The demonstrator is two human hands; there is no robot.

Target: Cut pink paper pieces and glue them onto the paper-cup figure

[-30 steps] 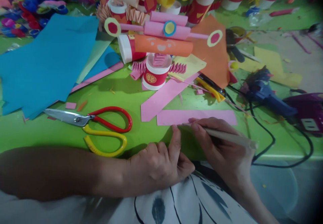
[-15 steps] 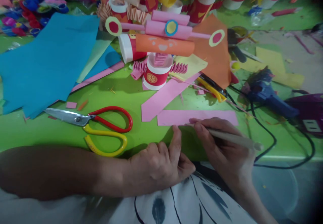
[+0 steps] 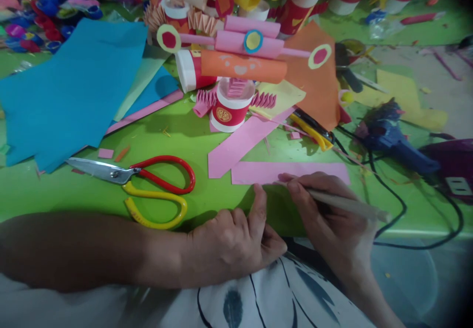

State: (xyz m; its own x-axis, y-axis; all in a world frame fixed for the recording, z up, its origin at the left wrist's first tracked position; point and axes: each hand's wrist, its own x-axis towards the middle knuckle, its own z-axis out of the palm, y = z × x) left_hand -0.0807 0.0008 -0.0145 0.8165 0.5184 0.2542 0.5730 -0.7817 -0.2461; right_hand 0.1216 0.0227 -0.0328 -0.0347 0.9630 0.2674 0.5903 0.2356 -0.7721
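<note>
In the head view a pink paper strip (image 3: 254, 173) lies flat along the near part of the green table. My right hand (image 3: 332, 214) grips a pale pencil (image 3: 343, 202) in a writing hold, its tip at the strip's lower edge. Part of the strip is covered by those fingers. My left hand (image 3: 236, 239) rests at the table edge, index finger stretched out to the strip's lower edge, the other fingers curled and the thumb apart. Another pink strip (image 3: 240, 146) with a pointed end lies just behind. Scissors (image 3: 121, 174) with red and yellow handles lie spread to the left.
Blue paper sheets (image 3: 77, 91) cover the left side. A red-and-white paper cup (image 3: 232, 109) with pink folded arms stands behind the strips, near paper-roll figures (image 3: 244, 67). A yellow-and-black cutter (image 3: 314, 131), a blue glue gun (image 3: 399, 141) and its black cable (image 3: 401, 195) lie right.
The whole view has shifted very slightly. Both hands hold nearly the same pose, and the pencil's rear end sits a little farther right and lower.
</note>
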